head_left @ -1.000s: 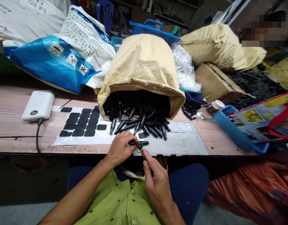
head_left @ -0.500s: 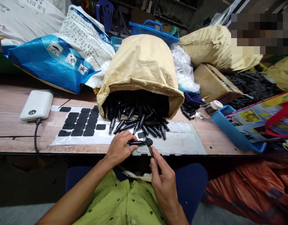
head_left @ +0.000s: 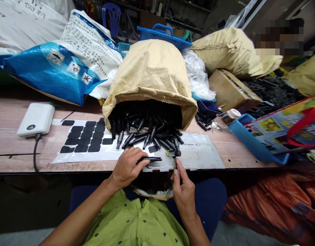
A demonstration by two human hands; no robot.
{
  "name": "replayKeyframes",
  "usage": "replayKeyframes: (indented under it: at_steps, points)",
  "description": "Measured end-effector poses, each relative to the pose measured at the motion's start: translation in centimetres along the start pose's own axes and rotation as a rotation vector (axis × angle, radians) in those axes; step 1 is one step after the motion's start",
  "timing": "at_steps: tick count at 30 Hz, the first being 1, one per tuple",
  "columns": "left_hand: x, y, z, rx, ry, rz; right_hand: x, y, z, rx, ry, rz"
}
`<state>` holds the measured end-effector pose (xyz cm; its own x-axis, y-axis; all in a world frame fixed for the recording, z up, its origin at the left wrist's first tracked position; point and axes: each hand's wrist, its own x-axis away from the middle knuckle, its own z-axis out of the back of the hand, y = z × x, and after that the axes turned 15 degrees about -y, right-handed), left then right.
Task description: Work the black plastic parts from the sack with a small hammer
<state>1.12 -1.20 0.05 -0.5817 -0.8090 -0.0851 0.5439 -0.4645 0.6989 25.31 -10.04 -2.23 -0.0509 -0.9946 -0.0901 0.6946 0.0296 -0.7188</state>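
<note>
My left hand (head_left: 129, 164) is closed around a slim black tubular part (head_left: 153, 159), whose narrower end points right. In my right hand (head_left: 183, 186) is the handle of a small hammer (head_left: 175, 153) with a dark head and a yellow-green end. The hammer head is apart from the held part, to its right. Just beyond both hands, a heap of similar black parts (head_left: 147, 136) spills from the open mouth of a tan sack (head_left: 152, 71). Under them lies a grey plate (head_left: 198, 150), with one loose black rounded sticker (head_left: 153, 149) near my left fingers.
On the left, a white sheet (head_left: 57, 155) carries several black rounded stickers, beside a white power bank (head_left: 36, 118) with a cable. A blue-and-white sack (head_left: 44, 68) stands behind. To the right are a clear bottle (head_left: 226, 118) and a blue tray (head_left: 260, 147). Another person is at the back right.
The hammer has moved right, away from the held part's end. My left hand still holds the black part, now with its narrow end uncovered. The view has shifted slightly.
</note>
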Motion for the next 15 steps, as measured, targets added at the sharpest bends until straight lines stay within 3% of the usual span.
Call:
replayKeyframes:
  at_steps: [5, 9, 11, 15]
  points:
    - [2.0, 1.0, -0.3, 0.064, -0.017, -0.141, 0.0, 0.3, -0.2, 0.014, 0.014, 0.019]
    - [4.3, 2.2, -2.2, 0.116, -0.270, -0.218, 0.0, 0.4, -0.2, 0.007, 0.010, 0.024]
    - [5.0, 1.8, -3.9, 0.090, -0.408, -0.112, 0.0, 0.5, -0.3, 0.002, 0.015, 0.031]
    - [5.0, -1.4, -8.1, 0.051, -0.581, 0.314, 0.0, 0.6, -0.4, 0.003, 0.021, 0.034]
